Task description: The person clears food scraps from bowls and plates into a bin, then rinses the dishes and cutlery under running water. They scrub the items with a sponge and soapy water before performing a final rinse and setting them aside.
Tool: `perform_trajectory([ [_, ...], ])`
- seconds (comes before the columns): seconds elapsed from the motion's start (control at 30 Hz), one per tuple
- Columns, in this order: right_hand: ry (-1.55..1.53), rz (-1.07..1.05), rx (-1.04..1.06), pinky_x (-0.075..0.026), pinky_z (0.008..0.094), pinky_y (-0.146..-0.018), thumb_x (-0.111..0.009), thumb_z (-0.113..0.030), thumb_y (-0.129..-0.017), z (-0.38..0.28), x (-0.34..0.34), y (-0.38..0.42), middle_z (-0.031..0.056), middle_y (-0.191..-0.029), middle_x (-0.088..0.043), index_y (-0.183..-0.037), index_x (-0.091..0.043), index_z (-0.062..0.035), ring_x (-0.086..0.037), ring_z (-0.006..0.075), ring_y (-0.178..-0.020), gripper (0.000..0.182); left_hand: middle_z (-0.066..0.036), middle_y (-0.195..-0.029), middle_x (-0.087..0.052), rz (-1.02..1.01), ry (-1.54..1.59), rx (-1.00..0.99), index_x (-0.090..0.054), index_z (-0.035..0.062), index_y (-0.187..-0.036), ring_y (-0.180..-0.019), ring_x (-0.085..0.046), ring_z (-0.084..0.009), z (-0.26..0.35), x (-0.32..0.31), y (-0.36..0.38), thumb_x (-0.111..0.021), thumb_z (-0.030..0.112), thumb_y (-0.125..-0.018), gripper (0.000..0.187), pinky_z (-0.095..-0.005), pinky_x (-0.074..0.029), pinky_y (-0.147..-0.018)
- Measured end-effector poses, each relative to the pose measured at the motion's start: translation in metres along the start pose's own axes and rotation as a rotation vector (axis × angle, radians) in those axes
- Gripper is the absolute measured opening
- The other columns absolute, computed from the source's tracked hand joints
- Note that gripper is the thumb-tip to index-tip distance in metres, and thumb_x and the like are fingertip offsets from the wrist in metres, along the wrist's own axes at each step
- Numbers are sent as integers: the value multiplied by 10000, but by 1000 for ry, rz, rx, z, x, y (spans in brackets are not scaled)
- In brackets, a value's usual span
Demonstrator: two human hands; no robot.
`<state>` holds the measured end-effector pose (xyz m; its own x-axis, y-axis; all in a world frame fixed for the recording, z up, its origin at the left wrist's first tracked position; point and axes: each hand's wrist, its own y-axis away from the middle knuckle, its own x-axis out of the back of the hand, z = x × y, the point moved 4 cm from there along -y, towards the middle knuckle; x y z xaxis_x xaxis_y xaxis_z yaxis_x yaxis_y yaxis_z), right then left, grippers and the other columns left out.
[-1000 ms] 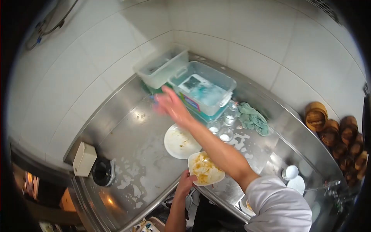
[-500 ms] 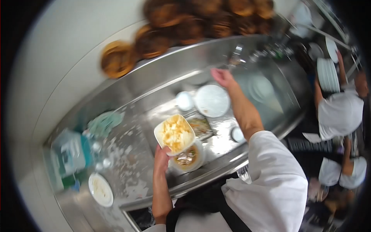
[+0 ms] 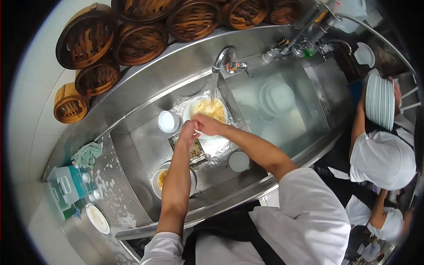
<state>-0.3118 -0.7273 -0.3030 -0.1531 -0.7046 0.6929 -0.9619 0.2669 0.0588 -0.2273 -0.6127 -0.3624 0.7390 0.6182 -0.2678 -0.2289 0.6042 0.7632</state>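
A white square bowl (image 3: 187,114) with pale yellow food scraps (image 3: 210,108) is under the running faucet (image 3: 226,54), over the stacked white plates in the sink. My left hand (image 3: 187,133) is closed on the bowl's near edge. My right hand (image 3: 206,125) meets it there, fingers closed around the same edge. The exact grip of the fingertips is partly hidden. Just below the hands lies a rectangular drain strainer (image 3: 197,154) with food bits. A larger white bowl (image 3: 193,182) of scraps sits partly behind my left forearm.
A small stack of white bowls (image 3: 168,121) and a round dish (image 3: 239,161) sit in the sink basin. Plates lie under water in the right basin (image 3: 304,119). Bamboo steamers (image 3: 141,44) line the ledge. At right, a co-worker carries a plate stack (image 3: 380,102).
The square bowl has moved from the left to under the faucet. My right hand has come back from the far side of the sink to the bowl. Water now runs.
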Motion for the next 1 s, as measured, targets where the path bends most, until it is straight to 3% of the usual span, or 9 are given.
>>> perform_trajectory([
  [0.1,364,-339,-82,-456,447,-857,-594,-152,-822,24,12,5,173,-1014,-638,-941,-681,-68,-606,330,-957,169,-70,-1145,-544,132,-21,-72,-300,92,-1452,-956,-556,-180,-2,2,26,-576,80,-666,833,-376,-497,-751],
  [0.17,417,458,100,-479,450,-807,-563,-111,-812,20,20,-1,168,-910,-649,-916,-693,-75,-612,342,-873,171,-99,-1294,-480,128,42,-33,-95,100,-1546,-954,-572,-206,-9,-14,25,-578,74,-668,1003,-379,-527,-747],
  [0.27,-241,-402,65,-482,454,-806,-500,-105,-842,4,-11,9,195,-865,-630,-941,-626,-37,-599,364,-852,174,-162,-1275,-529,161,146,-78,-163,36,-1525,-990,-601,-206,-12,-8,17,-559,55,-716,901,-362,-564,-731],
  [0.33,209,-692,-129,-477,442,-852,-528,-160,-851,7,18,42,197,-976,-642,-977,-615,-21,-608,351,-961,208,-162,-1208,-583,230,-19,-111,-248,13,-1493,-989,-618,-209,-3,-1,41,-542,61,-737,813,-363,-562,-754],
  [0.4,351,-285,-261,-477,434,-917,-591,-192,-825,62,8,86,201,-1122,-637,-1144,-598,-22,-599,356,-1078,361,-198,-1044,-694,349,-344,-413,-482,19,-1375,-982,-668,-299,-15,43,10,-520,78,-779,600,-397,-541,-827],
  [0.5,384,-498,-483,-431,459,-1031,-624,-132,-790,77,-54,167,193,-1262,-589,-1399,-408,-60,-557,387,-1176,650,-256,-1046,-675,546,-892,-606,-525,97,-1348,-996,-642,-405,39,24,101,-537,72,-768,581,-449,-506,-880],
  [0.63,297,-749,-484,-465,429,-988,-597,-108,-791,136,-116,196,211,-1207,-619,-1279,-564,-54,-585,365,-1151,492,-292,-986,-654,582,-958,-646,-573,154,-1306,-1005,-599,-454,34,36,167,-538,54,-755,562,-486,-489,-893],
  [0.8,269,-606,-505,-538,415,-798,-639,-196,-718,140,-59,104,222,-1001,-677,-1052,-657,-8,-677,376,-822,384,-182,-1062,-689,464,-339,-506,-556,20,-1304,-967,-658,-290,-41,74,217,-497,-7,-752,555,-362,-496,-874],
  [1.0,-1097,174,-954,-606,420,-731,-512,-79,-834,122,-32,16,236,-1042,-616,-1141,-515,42,-681,357,-769,330,-124,-1094,-661,559,-90,-408,-525,-30,-1326,-928,-615,-180,-103,79,271,-467,-37,-746,583,-276,-476,-806],
])
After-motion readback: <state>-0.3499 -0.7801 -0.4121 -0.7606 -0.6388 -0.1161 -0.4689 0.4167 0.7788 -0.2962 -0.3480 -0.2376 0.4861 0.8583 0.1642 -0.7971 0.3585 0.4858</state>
